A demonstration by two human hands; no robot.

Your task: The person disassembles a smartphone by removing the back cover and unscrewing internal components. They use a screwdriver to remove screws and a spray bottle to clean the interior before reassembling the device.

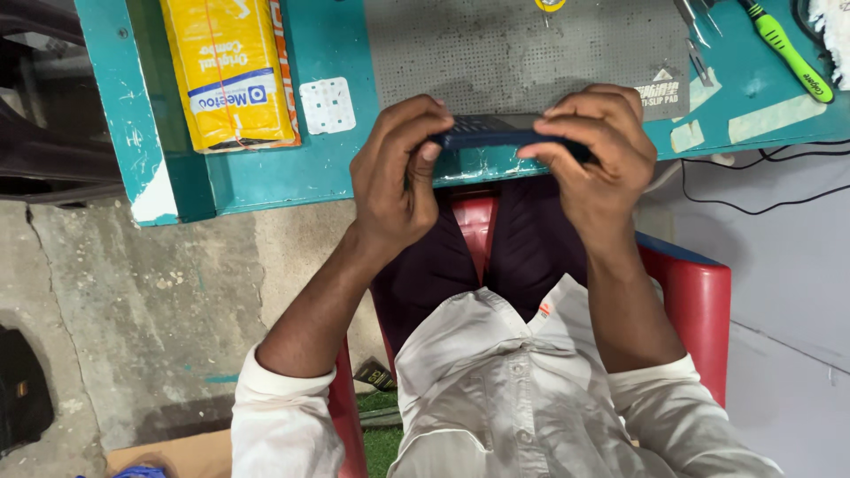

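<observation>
A view looked straight down from a camera on a seated person's head. Both hands met at the near edge of a teal workbench [292,173], holding a slim, dark blue phone [496,134] between them. The phone lay flat and lengthwise, side edge toward the camera, hovering just over the bench's lip and the lower edge of a grey dotted mat [522,49].

The left hand [398,177] was closed around the phone's left end — thumb pressed against the near edge, fingers curled over the top. The right hand [593,155] gripped the right end in the same way, fingers bent over the top and fingertips pinching the near edge. It looked like a keypad model, though the hands hid too much of it to be sure.

On the bench, well to the left of the hands, lay a yellow packet [228,71] with an orange side. Just beside it sat a small white square sticker [328,104] with a pattern of dots. At the far right corner lay a green-handled screwdriver [788,49], with metal tweezers [695,26] close by on the mat's edge. Black cables [761,181] trailed off the bench at the right.

Below the hands, the person wore a pale shirt [496,389] with rolled sleeves and dark trousers, and sat on a red plastic chair [699,301]. Bare concrete floor [150,301] showed at the left.
</observation>
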